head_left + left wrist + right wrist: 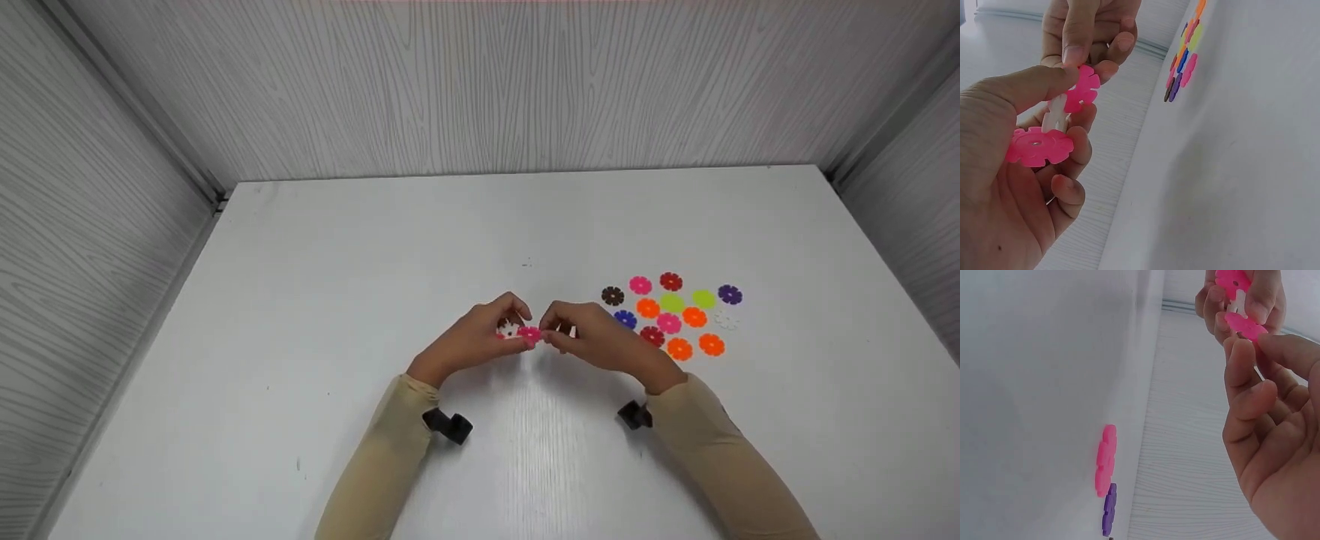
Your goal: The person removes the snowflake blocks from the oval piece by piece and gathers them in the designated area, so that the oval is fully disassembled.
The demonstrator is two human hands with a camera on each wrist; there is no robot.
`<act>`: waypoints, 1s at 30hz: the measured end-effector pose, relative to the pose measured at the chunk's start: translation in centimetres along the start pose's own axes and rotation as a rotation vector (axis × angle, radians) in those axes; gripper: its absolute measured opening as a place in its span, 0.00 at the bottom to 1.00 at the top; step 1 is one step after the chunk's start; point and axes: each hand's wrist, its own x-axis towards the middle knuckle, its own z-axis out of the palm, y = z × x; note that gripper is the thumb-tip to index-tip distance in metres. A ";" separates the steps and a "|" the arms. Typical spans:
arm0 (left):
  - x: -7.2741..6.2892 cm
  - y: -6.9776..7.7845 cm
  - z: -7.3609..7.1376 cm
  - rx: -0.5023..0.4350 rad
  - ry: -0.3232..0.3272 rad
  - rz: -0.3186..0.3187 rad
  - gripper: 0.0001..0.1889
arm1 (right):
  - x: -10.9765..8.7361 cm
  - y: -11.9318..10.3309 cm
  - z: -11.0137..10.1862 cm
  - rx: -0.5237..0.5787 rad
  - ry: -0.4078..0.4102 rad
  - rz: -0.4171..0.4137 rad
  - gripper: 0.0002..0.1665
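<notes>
A short chain of notched, flower-shaped plastic discs is held up in front of me, over the white table. In the left wrist view, one pink disc (1041, 146) lies inside the curl of my left hand (476, 335). A white disc (1054, 115) is slotted between it and a second pink disc (1086, 90). My left thumb and fingers grip the chain around the white piece and this second disc. From the other side, my right hand (604, 339) pinches the outer edge of the second pink disc between thumb and index finger.
Several loose discs lie flat on the table (337, 262) to the right, past my right hand. Among them are a brown disc (613, 296), a purple disc (730, 294), a white disc (726, 320) and an orange disc (712, 345). Wood-grain panels (480, 90) stand around the table.
</notes>
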 end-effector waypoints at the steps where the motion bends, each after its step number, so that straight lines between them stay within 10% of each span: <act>1: 0.0 0.0 0.0 0.004 -0.006 -0.009 0.19 | 0.0 0.1 0.0 -0.009 0.012 -0.003 0.06; 9: -0.1 -0.2 -0.5 0.036 0.034 -0.068 0.21 | 0.0 0.0 -0.1 -0.059 0.101 -0.015 0.04; 30: -0.2 0.1 -0.8 0.068 0.092 0.025 0.19 | -0.1 -0.4 -0.4 -0.186 0.208 -0.196 0.09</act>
